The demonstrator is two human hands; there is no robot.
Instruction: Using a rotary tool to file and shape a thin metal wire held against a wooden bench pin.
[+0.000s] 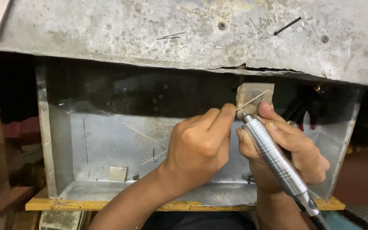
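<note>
Bench top: grey, scuffed metal sheet (107,30) spanning the upper frame, pitted and scratched, cracked along its lower edge right of centre.
Tray below: open metal drawer (60,145) with a dull silvery floor, resting on a yellow wooden ledge (107,205); surroundings dark at left and right.
Peg: one worn wooden block (248,96) jutting from under the bench edge, centre right.
Left hand (199,147): fingers pressed together, thumb and forefinger pinching one thin pale wire (252,100) that lies slanted across the block.
Right hand (286,149): wrapped around one ribbed silver rotary handpiece (273,157), held like a pen; its tip meets the wire just beside the left fingertip (bit itself too small to make out).
Loose wires on bench top: two thin ones (171,36) upper centre, one dark rod (287,25) upper right.
In tray: one small square metal plate (118,173) lower left, plus a few thin wire lengths (153,157) (exact count unclear).
</note>
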